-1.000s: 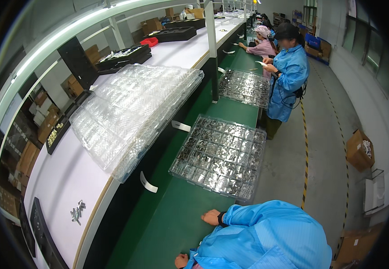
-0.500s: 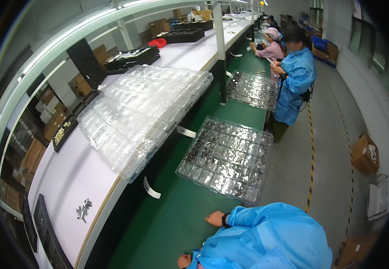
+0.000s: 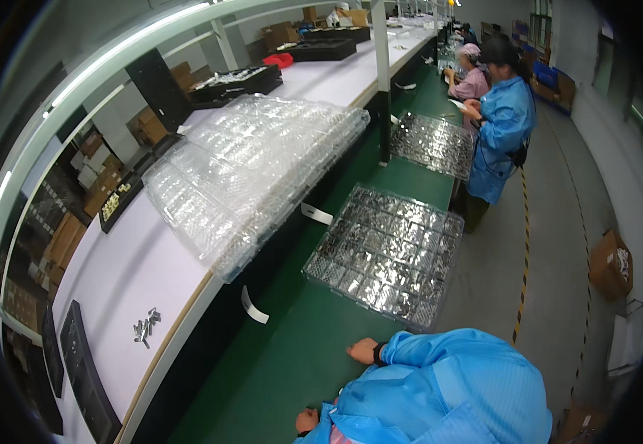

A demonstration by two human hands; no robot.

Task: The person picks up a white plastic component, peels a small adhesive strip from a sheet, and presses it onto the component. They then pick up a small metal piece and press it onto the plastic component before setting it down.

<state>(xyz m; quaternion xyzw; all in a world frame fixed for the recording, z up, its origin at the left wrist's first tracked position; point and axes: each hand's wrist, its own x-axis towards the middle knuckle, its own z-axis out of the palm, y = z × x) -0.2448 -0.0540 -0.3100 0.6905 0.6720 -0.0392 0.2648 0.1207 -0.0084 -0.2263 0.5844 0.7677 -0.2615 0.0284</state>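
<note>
My right hand [image 3: 365, 351], with a black band at the wrist, rests on the green bench surface [image 3: 284, 355], its fingers curled in. Lower down, my left hand [image 3: 307, 420] is closed near the blue smock front, and its fingers are partly hidden. Nothing shows in either hand. Closest to my right hand lies a clear divided tray [image 3: 384, 255] filled with many small shiny metal parts. A similar filled tray [image 3: 434, 145] sits farther along the bench. On the raised white shelf [image 3: 181, 270], a stack of clear plastic trays [image 3: 251, 174] overhangs the edge.
Small silver parts [image 3: 146, 327] lie on the shelf beside a long black tray [image 3: 88, 377]. White curved tags [image 3: 255, 307] stick out below the shelf edge. A post [image 3: 382, 81] rises beyond the stack. A co-worker in blue [image 3: 503, 126] stands farther along, holding something white.
My view has turned slightly, so the bench, trays and shelf sit farther right and higher. Both my hands stay in nearly the same places on the bench.
</note>
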